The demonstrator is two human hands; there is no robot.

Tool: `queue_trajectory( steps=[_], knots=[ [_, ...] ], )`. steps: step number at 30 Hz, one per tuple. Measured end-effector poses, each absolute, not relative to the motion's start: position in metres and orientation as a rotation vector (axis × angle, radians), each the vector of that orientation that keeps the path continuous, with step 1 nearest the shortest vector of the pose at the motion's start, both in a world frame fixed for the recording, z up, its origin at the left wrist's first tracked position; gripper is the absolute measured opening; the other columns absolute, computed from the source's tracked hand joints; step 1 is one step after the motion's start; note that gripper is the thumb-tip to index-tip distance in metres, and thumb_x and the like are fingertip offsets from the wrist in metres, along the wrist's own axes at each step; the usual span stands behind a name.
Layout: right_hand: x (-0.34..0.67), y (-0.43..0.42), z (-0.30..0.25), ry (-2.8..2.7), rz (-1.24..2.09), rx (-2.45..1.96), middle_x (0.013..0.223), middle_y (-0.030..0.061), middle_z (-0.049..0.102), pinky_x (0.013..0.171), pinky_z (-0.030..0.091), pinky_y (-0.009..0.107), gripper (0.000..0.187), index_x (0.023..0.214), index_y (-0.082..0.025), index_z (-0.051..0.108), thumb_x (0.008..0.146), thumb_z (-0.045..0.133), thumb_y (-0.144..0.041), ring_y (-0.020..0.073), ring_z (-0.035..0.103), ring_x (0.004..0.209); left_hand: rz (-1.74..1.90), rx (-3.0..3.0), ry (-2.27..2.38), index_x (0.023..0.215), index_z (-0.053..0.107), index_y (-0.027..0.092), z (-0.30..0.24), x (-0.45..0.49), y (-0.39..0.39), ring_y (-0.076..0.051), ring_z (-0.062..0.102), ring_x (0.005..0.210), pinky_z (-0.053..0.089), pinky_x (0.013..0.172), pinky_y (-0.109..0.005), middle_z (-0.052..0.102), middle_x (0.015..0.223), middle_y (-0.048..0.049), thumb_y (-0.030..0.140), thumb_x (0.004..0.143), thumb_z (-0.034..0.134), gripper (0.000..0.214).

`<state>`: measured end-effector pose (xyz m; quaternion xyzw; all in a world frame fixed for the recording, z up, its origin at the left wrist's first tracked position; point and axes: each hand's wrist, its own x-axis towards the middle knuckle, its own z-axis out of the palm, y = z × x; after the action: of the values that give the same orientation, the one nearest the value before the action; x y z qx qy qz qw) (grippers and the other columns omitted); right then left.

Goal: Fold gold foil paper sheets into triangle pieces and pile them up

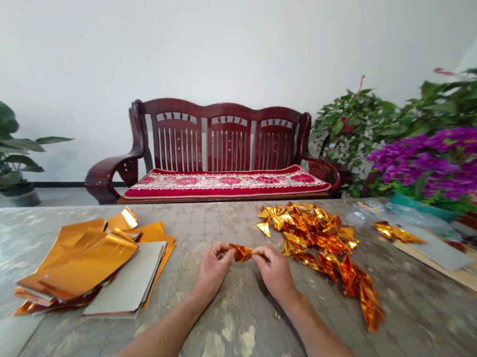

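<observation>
A small folded piece of shiny gold foil paper is stretched between my two hands, just above the table. My left hand pinches its left end between thumb and fingers. At the other end, my right hand closes on the tip in a similar pinch. Right of my hands lies a heap of folded gold foil pieces, trailing toward me. To the left is a loose stack of flat gold foil sheets, with pale-backed sheets beside and partly under it.
The table has a patterned cover. Cardboard and grey sheets lie at the right, near plastic bags and purple flowers. Beyond the table stands a dark red wooden bench with a red patterned cushion. A potted plant stands at the left.
</observation>
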<state>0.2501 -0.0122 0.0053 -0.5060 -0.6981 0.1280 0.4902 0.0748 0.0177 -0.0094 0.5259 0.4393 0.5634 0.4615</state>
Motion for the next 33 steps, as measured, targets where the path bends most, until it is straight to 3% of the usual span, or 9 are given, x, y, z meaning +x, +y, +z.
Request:
queue_trajectory(
  steps=[19, 33],
  knots=[
    [0.247, -0.016, 0.011, -1.775, 0.24, -1.232, 0.077, 0.0021, 0.066, 0.071, 0.048, 0.028, 0.014, 0.078, -0.022, 0.062, 0.088, 0.052, -0.019, 0.0181, 0.063, 0.073, 1.366, 1.221, 1.022, 0.067, 0.057, 0.017, 0.006, 0.074, 0.011, -0.007, 0.048, 0.045, 0.037, 0.046, -0.018, 0.057, 0.053, 0.0056, 0.04, 0.068, 0.07, 0.026],
    [0.245, -0.016, 0.007, -1.8, 0.218, -1.235, 0.078, 0.0024, 0.066, 0.072, 0.049, 0.029, 0.014, 0.077, -0.022, 0.063, 0.086, 0.053, -0.016, 0.0187, 0.064, 0.077, 1.357, 1.414, 1.104, 0.069, 0.061, 0.017, 0.008, 0.069, 0.01, -0.011, 0.051, 0.052, 0.039, 0.053, -0.021, 0.057, 0.055, 0.0032, 0.045, 0.079, 0.061, 0.03]
  ],
)
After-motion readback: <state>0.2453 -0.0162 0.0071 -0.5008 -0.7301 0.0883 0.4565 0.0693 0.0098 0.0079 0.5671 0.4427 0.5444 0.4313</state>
